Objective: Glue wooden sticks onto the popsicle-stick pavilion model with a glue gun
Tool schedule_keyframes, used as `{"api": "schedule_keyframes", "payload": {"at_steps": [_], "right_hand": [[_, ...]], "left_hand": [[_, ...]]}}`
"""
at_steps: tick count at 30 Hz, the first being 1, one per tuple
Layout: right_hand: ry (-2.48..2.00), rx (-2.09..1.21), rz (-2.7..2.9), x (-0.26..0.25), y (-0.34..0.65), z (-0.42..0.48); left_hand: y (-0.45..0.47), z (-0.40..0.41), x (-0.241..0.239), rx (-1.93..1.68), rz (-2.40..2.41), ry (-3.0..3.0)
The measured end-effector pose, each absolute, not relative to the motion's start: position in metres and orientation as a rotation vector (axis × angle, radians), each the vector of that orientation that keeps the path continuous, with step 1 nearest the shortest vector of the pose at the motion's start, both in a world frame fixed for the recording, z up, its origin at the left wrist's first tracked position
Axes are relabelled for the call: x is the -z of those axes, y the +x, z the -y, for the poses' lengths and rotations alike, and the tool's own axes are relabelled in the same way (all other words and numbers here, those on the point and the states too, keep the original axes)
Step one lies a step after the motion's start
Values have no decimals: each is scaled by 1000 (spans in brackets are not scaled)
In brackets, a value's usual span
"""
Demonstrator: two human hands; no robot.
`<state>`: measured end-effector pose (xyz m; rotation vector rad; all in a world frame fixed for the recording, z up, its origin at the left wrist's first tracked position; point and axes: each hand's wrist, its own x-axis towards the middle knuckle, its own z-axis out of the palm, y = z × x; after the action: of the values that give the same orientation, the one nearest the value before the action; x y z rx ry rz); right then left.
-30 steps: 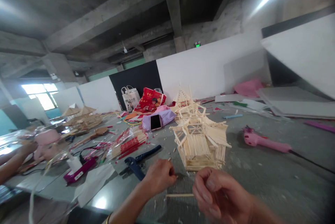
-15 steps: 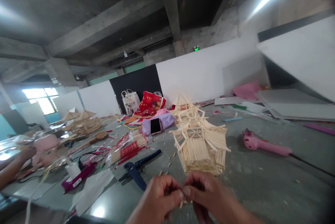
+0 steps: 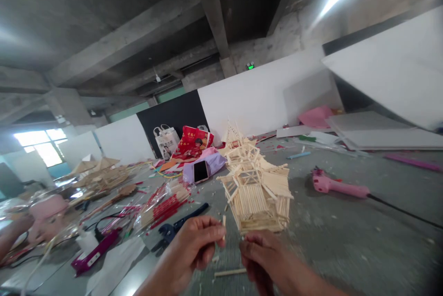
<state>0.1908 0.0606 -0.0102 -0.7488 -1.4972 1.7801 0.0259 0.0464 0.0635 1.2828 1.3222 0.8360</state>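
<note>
My left hand (image 3: pixel 194 245) pinches a short wooden stick (image 3: pixel 224 227), held upright between thumb and forefinger. My right hand (image 3: pixel 265 257) is closed, with thumb and forefinger together; a tiny pale tip shows there, too small to name. Below, another wooden stick (image 3: pixel 229 272) lies level, its right end reaching the right hand's lower fingers; I cannot tell whether they touch it. Just beyond both hands stands a tiered model building (image 3: pixel 256 199) made of pale sticks. A dark blue cutter (image 3: pixel 169 231) lies partly hidden behind my left hand.
On the right lies a pink glue gun (image 3: pixel 341 187) with its cord. Left are bundled red-tipped sticks (image 3: pixel 169 206), a purple power strip (image 3: pixel 95 252) and white paper (image 3: pixel 116 266). A phone (image 3: pixel 200 171) rests on purple cloth. Another person's arm (image 3: pixel 14 236) shows at far left.
My hands have moved apart; the left shifted left and up with the short stick, now plainly visible. The level stick below them shows more fully. The whole view has shifted slightly.
</note>
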Motion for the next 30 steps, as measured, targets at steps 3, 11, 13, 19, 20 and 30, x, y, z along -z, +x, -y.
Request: {"api": "schedule_keyframes", "payload": {"at_steps": [3, 11, 13, 19, 20, 30], "right_hand": [[-806, -1831, 1521, 8, 190, -61], [-831, -1984, 1540, -4, 195, -60], [-824, -2008, 1533, -5, 196, -59], [-796, -2028, 1545, -2, 198, -60], [-792, -2032, 1541, -1, 198, -60], [-730, -2101, 1469, 3, 197, -62]], "left_hand": [[29, -66, -66, -878, -1313, 1270], [43, -86, -64, -801, -1401, 1315], [44, -86, -65, -790, -1414, 1338], [45, -89, -68, -751, -1422, 1352], [45, -90, -69, -746, -1418, 1351], [43, -97, -69, -734, -1426, 1337]]}}
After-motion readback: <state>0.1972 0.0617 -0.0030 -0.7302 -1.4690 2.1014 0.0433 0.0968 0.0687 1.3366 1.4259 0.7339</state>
